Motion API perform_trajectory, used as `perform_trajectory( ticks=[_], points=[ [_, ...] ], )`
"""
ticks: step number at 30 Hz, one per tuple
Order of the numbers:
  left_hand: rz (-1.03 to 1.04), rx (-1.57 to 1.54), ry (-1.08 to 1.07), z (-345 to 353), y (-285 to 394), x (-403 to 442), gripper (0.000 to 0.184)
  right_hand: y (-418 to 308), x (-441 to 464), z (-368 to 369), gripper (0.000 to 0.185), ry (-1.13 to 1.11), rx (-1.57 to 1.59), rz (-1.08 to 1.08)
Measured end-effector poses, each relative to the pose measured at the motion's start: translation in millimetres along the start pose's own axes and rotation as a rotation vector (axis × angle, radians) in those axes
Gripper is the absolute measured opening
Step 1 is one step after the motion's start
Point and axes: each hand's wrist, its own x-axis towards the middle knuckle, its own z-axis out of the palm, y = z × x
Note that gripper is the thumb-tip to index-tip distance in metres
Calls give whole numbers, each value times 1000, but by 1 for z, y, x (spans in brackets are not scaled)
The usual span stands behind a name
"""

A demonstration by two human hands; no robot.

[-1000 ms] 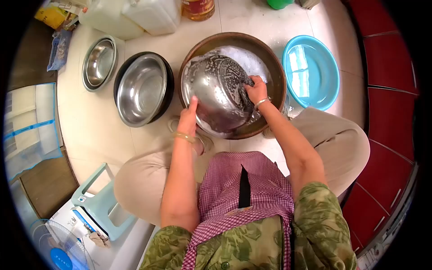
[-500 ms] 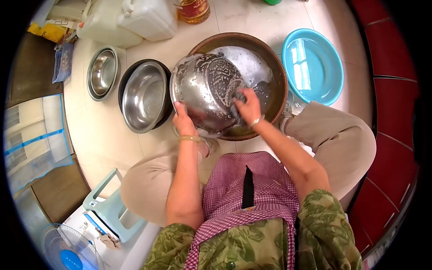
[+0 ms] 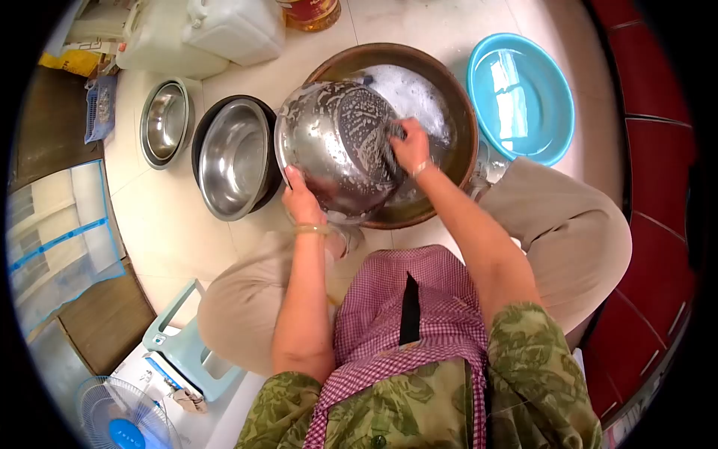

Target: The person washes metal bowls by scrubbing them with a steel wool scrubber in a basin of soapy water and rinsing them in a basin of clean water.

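A soapy stainless steel basin (image 3: 321,142) is tilted, its outer bottom facing me, over a large brown-rimmed tub (image 3: 465,112) of sudsy water. My left hand (image 3: 302,200) is closed on the steel basin's rim at its lower left. Against the basin's foamy base, my right hand (image 3: 411,148) presses a dark grey scouring pad (image 3: 394,142), closed round it. The fingers hide part of the pad.
Left of the tub stand a steel bowl nested in a dark one (image 3: 235,161) and smaller nested bowls (image 3: 164,123). A blue basin of water (image 3: 553,97) is at right. White jugs (image 3: 239,30) and an oil bottle (image 3: 313,11) stand behind; a fan (image 3: 123,419) is lower left.
My right hand has moved up a little with the scouring pad across the basin's base. My left hand still grips the rim. The whole view has shifted slightly.
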Motion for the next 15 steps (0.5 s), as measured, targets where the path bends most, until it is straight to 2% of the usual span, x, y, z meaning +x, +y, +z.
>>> perform_trajectory(
  ticks=[1, 2, 3, 5, 7, 8, 9, 11, 13, 14, 15],
  points=[
    [20, 11, 14, -1, -3, 0, 59, 1, 7, -2, 31, -26, -15, 135],
    [47, 9, 21, 3, -4, 3, 59, -1, -1, 1, 32, -31, -93, 100],
    [37, 12, -7, 7, -1, 4, 59, -10, -14, 2, 32, -37, -177, 58],
    [1, 22, -34, 3, 2, 0, 59, -40, -38, -8, 30, -65, 21, -182],
    [37, 73, 3, -1, -6, -1, 58, -19, -21, 2, 29, 10, -50, -152],
    [41, 95, 16, -1, -8, 2, 58, -3, -2, 5, 28, 23, -66, -53],
    [44, 120, 28, -1, -8, 4, 58, 22, 15, 8, 31, -14, -131, 32],
    [39, 114, 34, 3, 0, -1, 58, -1, -18, -9, 35, -137, -245, 93],
    [33, 91, 49, 5, -2, -2, 58, -31, -42, -20, 36, -174, -95, -94],
    [35, 84, 46, 2, -5, -1, 58, -13, -33, -9, 34, -76, -67, -163],
    [44, 71, 39, 3, -7, 1, 59, -3, -12, -5, 34, -81, -99, -74]
  ],
)
